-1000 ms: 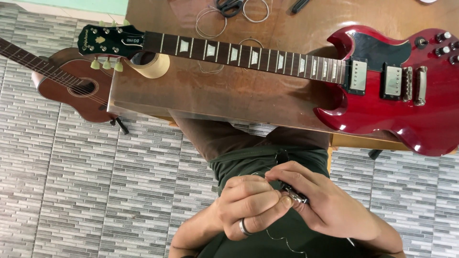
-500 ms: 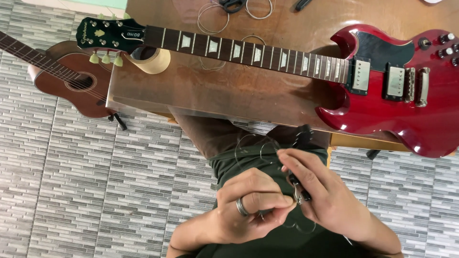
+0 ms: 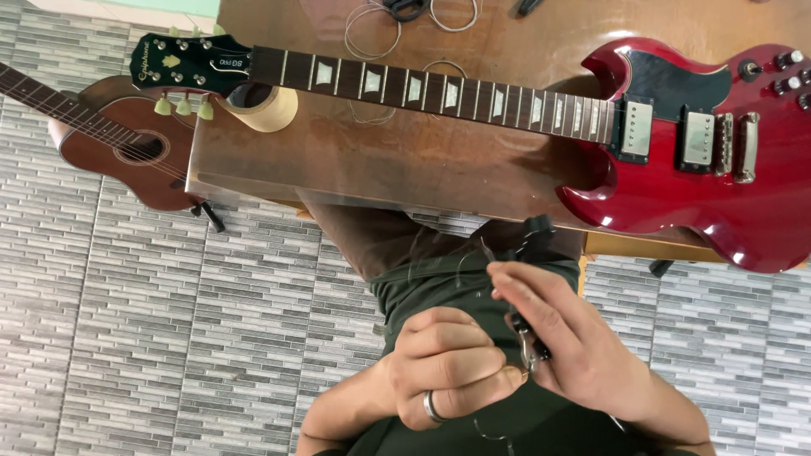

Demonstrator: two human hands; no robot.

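Since half a second earlier the hands had barely shifted: the right hand (image 3: 583,355) had lifted a touch and opened its fingers wider over the tool, and the view had tilted slightly.

Left hand (image 3: 452,363) was curled nearly into a fist, thumb and forefinger pinched on a thin guitar string (image 3: 473,270); ring visible on one finger. Right hand was half closed around a small dark tool with a metal tip (image 3: 530,342), probably cutters or a winder, hard to tell at this angle. Both were held over the lap, just below the edge of the wooden table (image 3: 405,160).

Step, as I read it: handling or trimming a loose string off the instrument. The next move would need a steady pinch and care with the springy wire end.

The red electric guitar (image 3: 676,143) lay flat on the table, neck bare of strings, headstock resting on a roll of tape (image 3: 270,105). Coiled strings (image 3: 372,25) sat at the far edge. No containers in view. An acoustic guitar (image 3: 127,148) stood beside the table on the tiled floor (image 3: 127,338).
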